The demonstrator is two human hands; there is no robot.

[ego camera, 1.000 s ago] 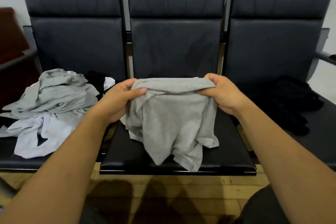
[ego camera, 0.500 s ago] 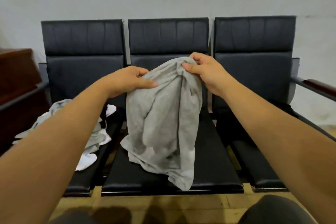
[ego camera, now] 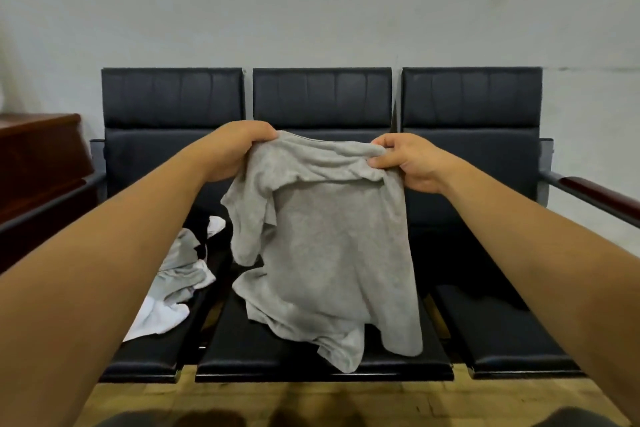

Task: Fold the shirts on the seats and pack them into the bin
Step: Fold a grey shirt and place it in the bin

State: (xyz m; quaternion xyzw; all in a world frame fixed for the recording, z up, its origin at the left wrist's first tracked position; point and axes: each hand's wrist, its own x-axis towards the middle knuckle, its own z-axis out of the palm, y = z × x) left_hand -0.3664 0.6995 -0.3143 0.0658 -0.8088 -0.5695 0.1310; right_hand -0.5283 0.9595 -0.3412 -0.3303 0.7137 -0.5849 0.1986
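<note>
A grey shirt [ego camera: 332, 246] hangs in front of the middle black seat [ego camera: 263, 354], its lower edge crumpled on the cushion. My left hand [ego camera: 235, 152] grips its top left edge and my right hand [ego camera: 405, 159] pinches its top right edge, so the cloth is stretched between them. On the left seat lies a pile of grey and white shirts [ego camera: 176, 281], partly hidden behind my left arm. A dark garment [ego camera: 481, 274] lies on the right seat, hard to tell from the black cushion. No bin is in view.
Three joined black seats stand against a pale wall. A dark wooden cabinet [ego camera: 38, 156] is at the far left, and a wooden armrest [ego camera: 595, 191] juts out at the right. Wooden floor shows below the seats.
The shirt has been lifted higher off the middle seat. My hands, close together half a second ago, have spread apart, opening the top edge out wide. The view has tilted upward.
</note>
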